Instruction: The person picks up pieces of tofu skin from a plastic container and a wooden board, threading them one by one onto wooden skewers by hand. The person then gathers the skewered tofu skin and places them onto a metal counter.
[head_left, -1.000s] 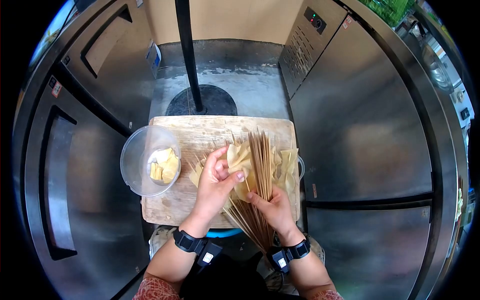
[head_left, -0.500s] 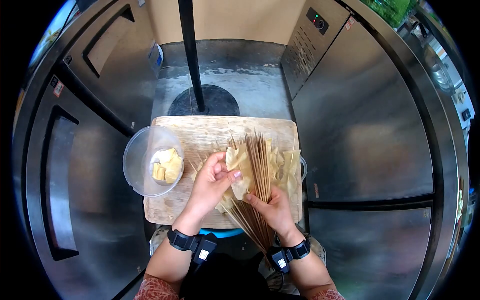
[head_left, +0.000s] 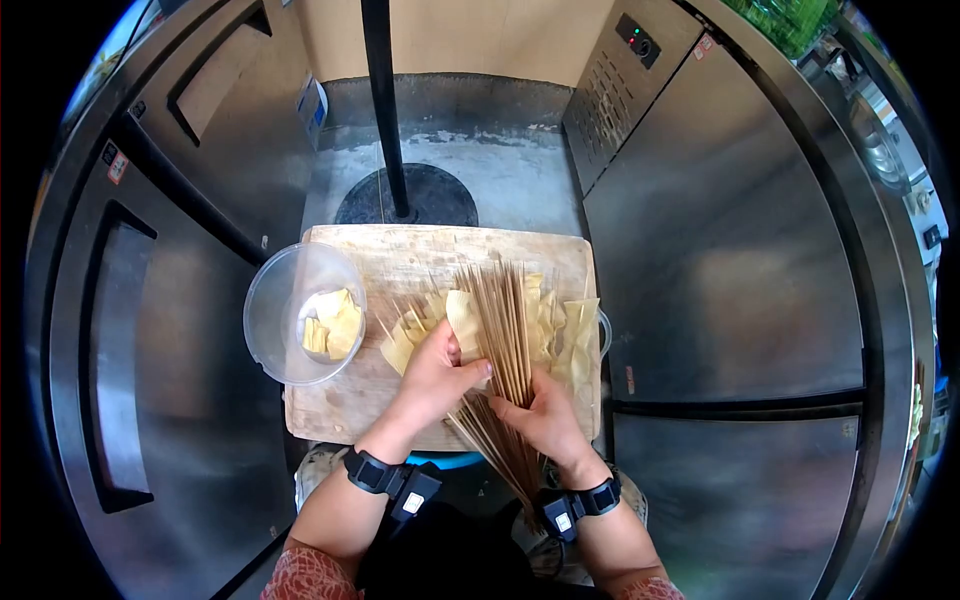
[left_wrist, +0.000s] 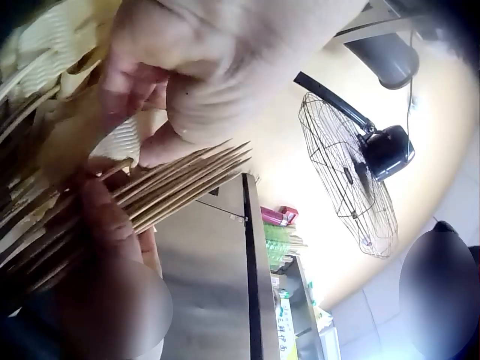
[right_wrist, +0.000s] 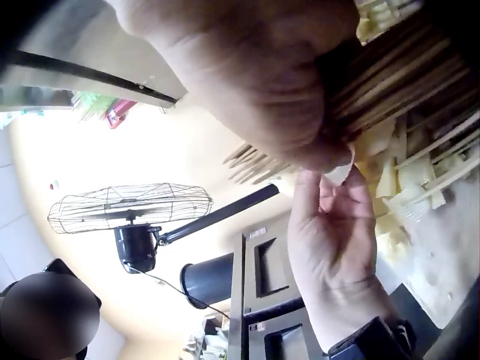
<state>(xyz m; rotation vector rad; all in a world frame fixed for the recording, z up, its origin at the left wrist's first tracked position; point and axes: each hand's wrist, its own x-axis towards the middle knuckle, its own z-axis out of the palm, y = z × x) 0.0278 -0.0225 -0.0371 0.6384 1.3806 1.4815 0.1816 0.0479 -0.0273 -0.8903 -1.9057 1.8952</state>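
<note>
Skewer bundle (head_left: 507, 340) is over the near-right part of the wooden board (head_left: 350, 415), tips pointing away from the person and fanned slightly. Right hand (head_left: 550, 415) has it: thumb across the front, fingers curled behind, firm-looking grip, exact finger positions hidden by the sticks. Left hand (head_left: 432, 385) is mostly closed, thumb and fingers pinching a pale yellow ribbed sheet (head_left: 462, 318) just left of the bundle, left thumb tip right at the sticks. Can't tell whether a stick goes through that sheet. More skewers (head_left: 490, 440) slant from below the left hand down toward the right wrist. Folded yellow sheets (head_left: 578, 340) sit right of the bundle, and more of the same (head_left: 402, 345) to its left, with stick tips poking out. Clear plastic bowl (head_left: 265, 325) at the board's left edge, partly overhanging, yellow pieces (head_left: 332, 325) in the bottom. Both wrists wear black strapped units. Steel cabinets either side, left (head_left: 205, 330) and right (head_left: 720, 270); black pole (head_left: 380, 100) on a round base (head_left: 430, 197) beyond the board. Left wrist view also catches a black fan (left_wrist: 349, 176).
</note>
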